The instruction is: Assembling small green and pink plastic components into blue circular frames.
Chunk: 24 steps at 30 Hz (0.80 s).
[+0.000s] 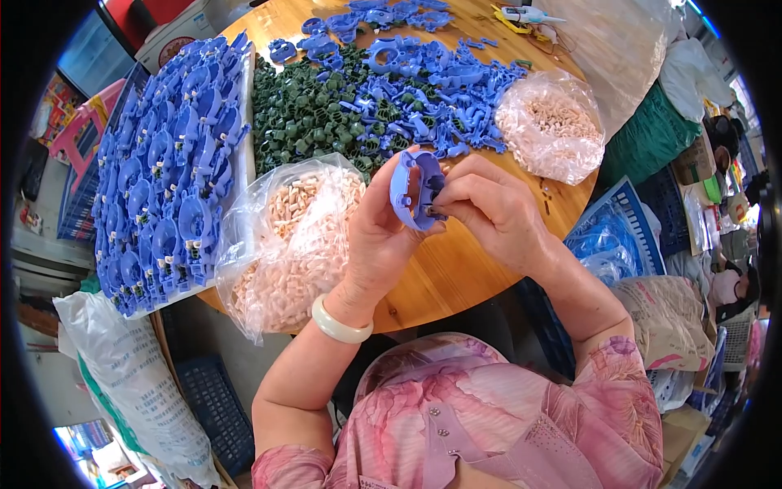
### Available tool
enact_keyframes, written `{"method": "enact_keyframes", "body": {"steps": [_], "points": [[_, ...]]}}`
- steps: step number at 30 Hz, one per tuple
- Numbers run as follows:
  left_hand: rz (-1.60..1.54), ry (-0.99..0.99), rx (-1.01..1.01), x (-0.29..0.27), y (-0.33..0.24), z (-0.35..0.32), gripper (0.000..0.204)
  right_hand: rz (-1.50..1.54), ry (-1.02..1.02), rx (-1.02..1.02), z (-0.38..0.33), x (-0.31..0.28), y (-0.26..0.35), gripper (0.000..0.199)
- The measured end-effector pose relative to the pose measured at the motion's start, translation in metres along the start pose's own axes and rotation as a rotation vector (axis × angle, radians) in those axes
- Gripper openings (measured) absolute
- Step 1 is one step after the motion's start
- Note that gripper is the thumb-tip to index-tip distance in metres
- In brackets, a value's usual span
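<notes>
Our left hand (376, 232) gripped the blue plastic shell (414, 189) over the round wooden table (464, 269); right hand (489, 208) pinched a small dark part against it, fingers closed, btwn two bags of beige bits.

Bare wood of the round table (456, 277) lies open below and right of both hands. Left passage is blocked by a clear bag of beige pegs (289, 244); ahead, heaped green parts (305, 122) and blue parts (423, 98); right, another peg bag (552, 124).
</notes>
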<state>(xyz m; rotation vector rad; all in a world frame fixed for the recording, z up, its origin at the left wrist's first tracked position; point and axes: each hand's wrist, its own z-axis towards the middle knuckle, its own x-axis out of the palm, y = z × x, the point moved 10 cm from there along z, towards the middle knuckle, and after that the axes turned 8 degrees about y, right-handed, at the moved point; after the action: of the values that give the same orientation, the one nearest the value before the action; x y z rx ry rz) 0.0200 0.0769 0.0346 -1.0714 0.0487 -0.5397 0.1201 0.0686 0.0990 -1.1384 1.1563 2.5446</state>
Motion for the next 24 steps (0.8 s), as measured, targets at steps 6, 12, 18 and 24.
{"method": "enact_keyframes", "body": {"steps": [6,12,18,24], "points": [[-0.143,-0.037,-0.073,-0.003,0.011,-0.002,0.076,0.16,-0.052,0.053,-0.002,-0.001,-0.012,0.007],[-0.253,-0.083,-0.079,-0.009,0.02,-0.005,0.062,0.192,-0.019,0.074,-0.001,0.004,-0.021,0.008],[-0.579,-0.11,-0.266,-0.009,0.041,-0.004,0.057,0.251,-0.109,0.139,-0.002,-0.021,-0.048,0.01],[-0.659,-0.118,-0.314,-0.006,0.04,0.001,0.049,-0.163,-0.14,0.327,-0.008,-0.062,-0.122,0.011]]}}
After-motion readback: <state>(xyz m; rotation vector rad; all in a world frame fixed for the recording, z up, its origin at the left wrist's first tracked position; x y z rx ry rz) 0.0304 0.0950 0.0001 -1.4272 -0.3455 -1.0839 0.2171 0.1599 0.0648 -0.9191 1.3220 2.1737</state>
